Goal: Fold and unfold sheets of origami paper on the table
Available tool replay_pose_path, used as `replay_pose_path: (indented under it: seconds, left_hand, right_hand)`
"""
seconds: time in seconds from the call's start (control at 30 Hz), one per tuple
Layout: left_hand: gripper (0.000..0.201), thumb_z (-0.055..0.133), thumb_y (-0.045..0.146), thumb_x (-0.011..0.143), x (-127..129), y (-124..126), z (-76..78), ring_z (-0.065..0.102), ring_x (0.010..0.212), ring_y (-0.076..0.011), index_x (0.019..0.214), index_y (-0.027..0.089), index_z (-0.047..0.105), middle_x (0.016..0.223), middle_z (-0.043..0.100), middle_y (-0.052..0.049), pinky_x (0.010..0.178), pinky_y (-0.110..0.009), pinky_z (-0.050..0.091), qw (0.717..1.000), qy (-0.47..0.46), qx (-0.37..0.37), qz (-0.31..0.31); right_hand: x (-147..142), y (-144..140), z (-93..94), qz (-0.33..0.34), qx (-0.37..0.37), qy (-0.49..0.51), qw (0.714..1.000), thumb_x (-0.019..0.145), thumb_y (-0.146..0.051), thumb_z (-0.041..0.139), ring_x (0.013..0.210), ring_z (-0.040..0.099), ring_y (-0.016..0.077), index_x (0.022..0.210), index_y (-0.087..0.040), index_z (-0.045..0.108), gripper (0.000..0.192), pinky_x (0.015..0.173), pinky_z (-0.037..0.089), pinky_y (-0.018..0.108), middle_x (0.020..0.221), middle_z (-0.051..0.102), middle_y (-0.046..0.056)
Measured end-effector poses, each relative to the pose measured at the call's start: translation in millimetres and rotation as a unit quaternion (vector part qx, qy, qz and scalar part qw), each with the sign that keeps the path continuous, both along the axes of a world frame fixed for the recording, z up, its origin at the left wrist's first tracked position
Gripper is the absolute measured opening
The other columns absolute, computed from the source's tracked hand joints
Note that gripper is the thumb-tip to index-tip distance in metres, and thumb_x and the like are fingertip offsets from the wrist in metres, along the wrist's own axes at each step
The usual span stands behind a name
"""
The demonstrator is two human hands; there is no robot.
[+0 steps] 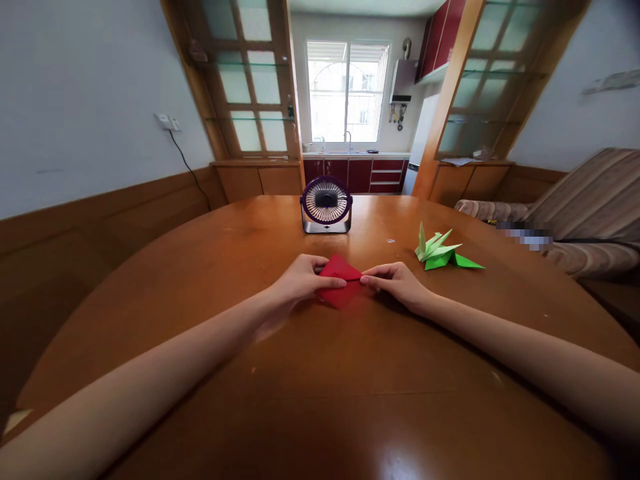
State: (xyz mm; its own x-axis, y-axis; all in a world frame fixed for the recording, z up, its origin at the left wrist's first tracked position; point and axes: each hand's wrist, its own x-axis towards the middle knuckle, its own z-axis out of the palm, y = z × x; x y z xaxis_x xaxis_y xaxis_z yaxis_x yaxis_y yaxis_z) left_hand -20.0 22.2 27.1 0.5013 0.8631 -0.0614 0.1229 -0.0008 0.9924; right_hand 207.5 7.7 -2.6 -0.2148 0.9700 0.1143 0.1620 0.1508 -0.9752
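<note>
Red paper (337, 269) is lying on or just over the table (300, 413), in front of the fan (327, 203). Left hand (299, 275) is holding its left side, thumb on top; right hand (399, 284) is pinching its right corner. Corners are pointing fanward, wearerward, rightward; long axis unclear, left end being covered.

The red paper (339, 267) looks matt, the wooden table (320, 373) glossy.

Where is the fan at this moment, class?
In the head view, the fan stands near the middle, toward the far edge of the wooden table, beyond the red paper and to the left of the green folded paper.
</note>
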Motion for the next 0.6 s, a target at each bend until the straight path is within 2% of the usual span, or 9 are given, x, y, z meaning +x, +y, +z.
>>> replay_pose_path:
  seconds: [0.23,0.47,0.6]
  left_hand:
    - [0.038,0.084,0.031,0.062,-6.4,10.9,3.5,0.067,0.067,-0.0171,0.094,0.014,0.072,0.089,0.073,-0.009,0.059,-0.027,0.055,0.998,0.024,-0.031,-0.053]
    - [0.030,0.085,0.023,0.058,-6.2,11.5,2.1,0.067,0.065,-0.0157,0.084,0.012,0.074,0.080,0.072,-0.007,0.060,-0.026,0.056,0.998,0.020,-0.063,-0.016]
    - [0.033,0.087,0.023,0.056,-4.5,11.8,-1.1,0.067,0.063,-0.0146,0.084,0.011,0.074,0.077,0.072,-0.007,0.061,-0.026,0.056,0.997,0.013,-0.077,-0.014]
  right_hand:
    - [0.3,0.6,0.0,-0.012,0.001,0.020,1.000,0.060,-0.047,0.081,0.053,0.048,0.0087,0.076,-0.014,0.074,0.038,0.051,0.037,0.023,0.060,0.063,0.000]
    - [-0.2,-0.6,1.7,-0.005,0.023,0.017,1.000,0.066,-0.049,0.077,0.053,0.045,0.0081,0.082,-0.014,0.075,0.039,0.050,0.033,0.023,0.058,0.059,-0.001]
    - [-0.5,-0.3,-0.3,-0.015,0.007,0.024,1.000,0.061,-0.048,0.080,0.053,0.047,0.0087,0.082,-0.014,0.076,0.040,0.049,0.036,0.023,0.061,0.063,0.000]
